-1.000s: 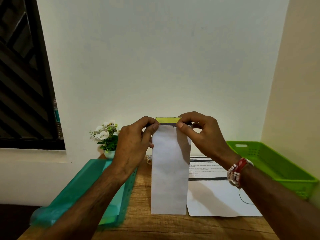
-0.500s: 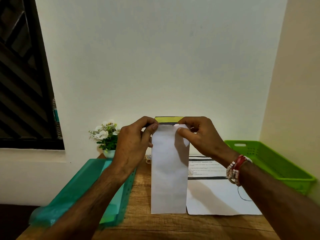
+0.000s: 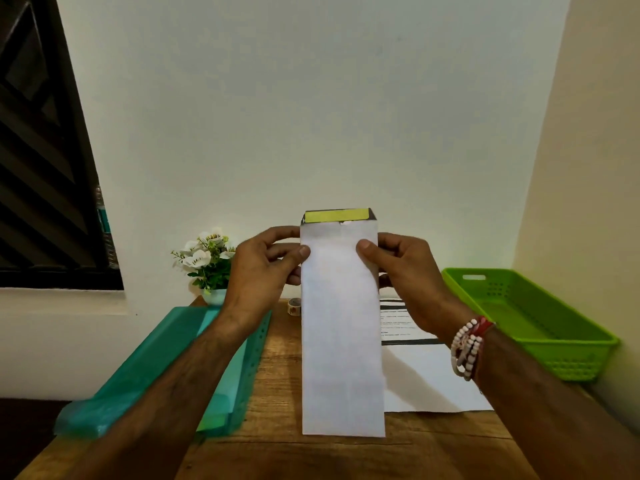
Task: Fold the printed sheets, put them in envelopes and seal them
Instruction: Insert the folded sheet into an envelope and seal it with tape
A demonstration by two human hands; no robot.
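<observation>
Above wooden desk (image 3: pixel 277 448), left hand (image 3: pixel 258 268) and right hand (image 3: pixel 412 271) pinch tall white paper envelope (image 3: pixel 341 327) upright; yellow-striped flap (image 3: pixel 337 215) unsealed. Risk: uneven pressing could crease flap crooked.

Soft, even indoor light on the pale wall (image 3: pixel 311 98); the arms throw faint shadows over the table (image 3: pixel 277 455). Wide-angle bending at edges; slight overall softness.

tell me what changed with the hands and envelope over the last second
Both hands slid down from the envelope's top edge to grip its sides: left hand on the left edge, right hand on the right. The yellow-striped flap now stands clear and open. The envelope stays upright; the sheet and trays haven't moved.
</observation>
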